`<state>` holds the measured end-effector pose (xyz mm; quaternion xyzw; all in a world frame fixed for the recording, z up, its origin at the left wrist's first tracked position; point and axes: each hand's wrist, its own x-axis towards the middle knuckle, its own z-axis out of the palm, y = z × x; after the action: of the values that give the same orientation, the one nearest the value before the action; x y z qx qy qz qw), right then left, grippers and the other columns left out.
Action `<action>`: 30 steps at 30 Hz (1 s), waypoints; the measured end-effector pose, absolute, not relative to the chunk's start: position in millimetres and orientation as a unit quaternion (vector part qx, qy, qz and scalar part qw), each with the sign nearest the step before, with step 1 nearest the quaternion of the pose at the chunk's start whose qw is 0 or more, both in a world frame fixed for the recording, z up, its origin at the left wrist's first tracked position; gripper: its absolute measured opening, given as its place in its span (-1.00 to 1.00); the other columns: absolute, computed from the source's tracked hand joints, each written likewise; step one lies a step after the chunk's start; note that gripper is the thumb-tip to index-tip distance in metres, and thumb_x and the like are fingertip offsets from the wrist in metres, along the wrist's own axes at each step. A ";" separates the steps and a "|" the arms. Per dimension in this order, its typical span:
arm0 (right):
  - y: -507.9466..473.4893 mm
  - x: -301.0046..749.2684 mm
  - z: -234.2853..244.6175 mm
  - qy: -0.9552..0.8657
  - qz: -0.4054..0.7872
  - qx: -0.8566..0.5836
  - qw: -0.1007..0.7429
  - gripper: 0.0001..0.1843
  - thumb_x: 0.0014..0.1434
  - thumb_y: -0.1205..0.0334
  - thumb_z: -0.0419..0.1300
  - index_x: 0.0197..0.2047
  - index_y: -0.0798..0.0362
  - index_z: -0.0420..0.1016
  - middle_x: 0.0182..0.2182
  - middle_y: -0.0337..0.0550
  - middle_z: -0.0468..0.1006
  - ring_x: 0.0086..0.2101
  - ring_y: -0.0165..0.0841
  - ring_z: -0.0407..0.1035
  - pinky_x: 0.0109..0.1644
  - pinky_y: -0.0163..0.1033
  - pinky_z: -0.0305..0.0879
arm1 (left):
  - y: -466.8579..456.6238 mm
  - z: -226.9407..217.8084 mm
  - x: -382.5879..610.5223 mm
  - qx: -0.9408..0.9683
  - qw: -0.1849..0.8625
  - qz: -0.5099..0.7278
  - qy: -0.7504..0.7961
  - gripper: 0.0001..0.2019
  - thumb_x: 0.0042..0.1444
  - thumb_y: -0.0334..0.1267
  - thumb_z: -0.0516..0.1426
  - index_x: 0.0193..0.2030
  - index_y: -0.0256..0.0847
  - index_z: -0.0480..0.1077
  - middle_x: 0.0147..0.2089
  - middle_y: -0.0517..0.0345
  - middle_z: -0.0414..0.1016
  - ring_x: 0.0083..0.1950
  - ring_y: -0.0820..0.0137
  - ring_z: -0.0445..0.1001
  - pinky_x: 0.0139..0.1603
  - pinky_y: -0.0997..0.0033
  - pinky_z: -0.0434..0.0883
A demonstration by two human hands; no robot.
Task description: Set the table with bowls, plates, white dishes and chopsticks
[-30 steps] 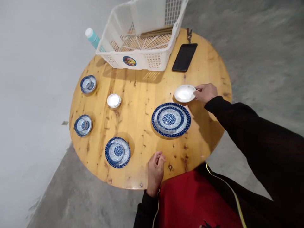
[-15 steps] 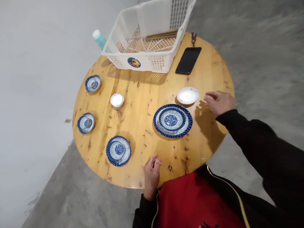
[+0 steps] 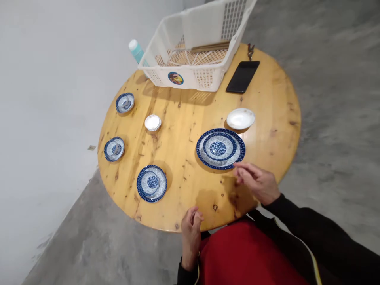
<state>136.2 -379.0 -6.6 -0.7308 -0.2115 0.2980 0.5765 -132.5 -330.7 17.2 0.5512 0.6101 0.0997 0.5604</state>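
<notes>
My right hand (image 3: pixel 257 181) hovers over the near edge of the round wooden table (image 3: pixel 184 130), fingers loosely apart and holding nothing, just in front of the large blue-and-white plate (image 3: pixel 220 148). A small white saucer (image 3: pixel 240 118) sits beyond that plate, apart from my hand. At the table's front edge my left hand (image 3: pixel 190 225) rests with fingers curled in, nothing visible in it. To the left lies a blue-patterned plate with a glass cup on it (image 3: pixel 151 183).
Two more small blue dishes with cups (image 3: pixel 114 149) (image 3: pixel 125 102) and a stack of small white dishes (image 3: pixel 152 122) stand on the left side. At the back are a white plastic basket (image 3: pixel 196 47), a black phone (image 3: pixel 242 76), keys (image 3: pixel 251 50) and a teal bottle (image 3: pixel 136 50). Concrete floor surrounds the table.
My right hand let go of the white saucer and drew back toward me, now near the large plate's front rim. The left hand stayed at the table edge.
</notes>
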 end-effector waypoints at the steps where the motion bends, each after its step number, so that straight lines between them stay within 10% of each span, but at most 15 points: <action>1: -383.5 120.1 -10.3 -0.210 0.316 -0.730 0.569 -0.65 0.13 -0.13 0.23 -0.16 -0.07 0.58 -0.43 -0.16 0.59 -0.54 -0.27 0.42 -0.39 -0.14 0.45 | -328.6 15.9 -136.3 0.552 0.563 0.108 0.605 -0.46 0.16 0.21 0.18 -0.02 -0.26 0.55 -0.20 -0.05 0.61 -0.10 0.16 0.60 0.02 0.16 0.53; 18: -383.1 -173.9 -33.0 -0.139 0.516 -0.660 0.528 -0.44 -0.18 -0.21 0.26 -0.27 0.08 0.55 -0.50 -0.14 0.56 -0.59 -0.36 0.36 -0.55 -0.27 0.25 | -317.0 0.7 -366.6 0.557 0.555 0.219 0.577 -0.57 0.19 0.07 0.13 -0.03 -0.25 0.51 -0.19 -0.02 0.64 -0.19 0.24 0.61 -0.05 0.24 0.49; 30: -353.6 -160.8 -16.6 -0.177 0.410 -0.706 0.549 -0.47 -0.11 -0.18 0.38 -0.22 0.07 0.60 -0.43 -0.09 0.59 -0.54 -0.35 0.41 -0.49 -0.24 0.36 | -265.9 -19.3 -376.3 0.567 0.590 0.210 0.535 -0.69 0.22 -0.17 0.07 -0.02 -0.25 0.51 -0.22 0.00 0.64 -0.19 0.26 0.62 -0.07 0.28 0.51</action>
<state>-160.8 -353.6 -16.6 -0.7059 -0.1774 0.4103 0.5494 -376.3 -265.9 -19.3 0.5672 0.5350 0.2101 0.5898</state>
